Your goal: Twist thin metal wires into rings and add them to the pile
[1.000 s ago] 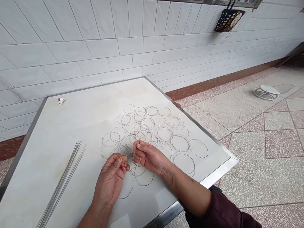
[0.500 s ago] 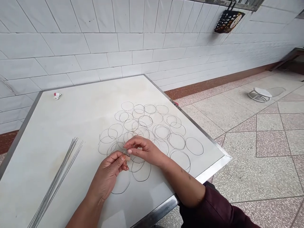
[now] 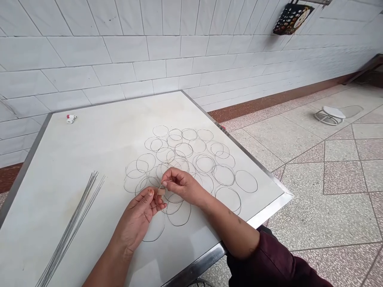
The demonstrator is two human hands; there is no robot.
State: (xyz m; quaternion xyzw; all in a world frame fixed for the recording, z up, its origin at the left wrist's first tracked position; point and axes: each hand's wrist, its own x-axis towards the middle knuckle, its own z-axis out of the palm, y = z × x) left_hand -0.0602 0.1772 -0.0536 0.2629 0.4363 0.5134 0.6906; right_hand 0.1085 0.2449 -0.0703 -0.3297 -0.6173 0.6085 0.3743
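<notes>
Thin wire rings (image 3: 246,181), several of them overlapping, lie spread over the middle and right of the white table (image 3: 101,139). Above the near rings, my right hand (image 3: 182,186) pinches a thin wire between thumb and forefinger. Just left of it, my left hand (image 3: 139,211) has its fingers curled round the lower part of that wire, with a tan wrap showing on one finger. How the wire runs between the fingers is too small to make out. To the left of my hands lies a bundle of straight wires (image 3: 70,229).
Small white and red items (image 3: 71,118) sit at the table's far left corner. Behind the table stands a white tiled wall, where a dark patterned bag (image 3: 291,19) hangs. A low round stool (image 3: 330,114) is on the floor at right.
My right hand has moved slightly up and right, its fingertips now away from my left thumb. My left thumb has shifted a little left and up. The view has tilted slightly.
</notes>
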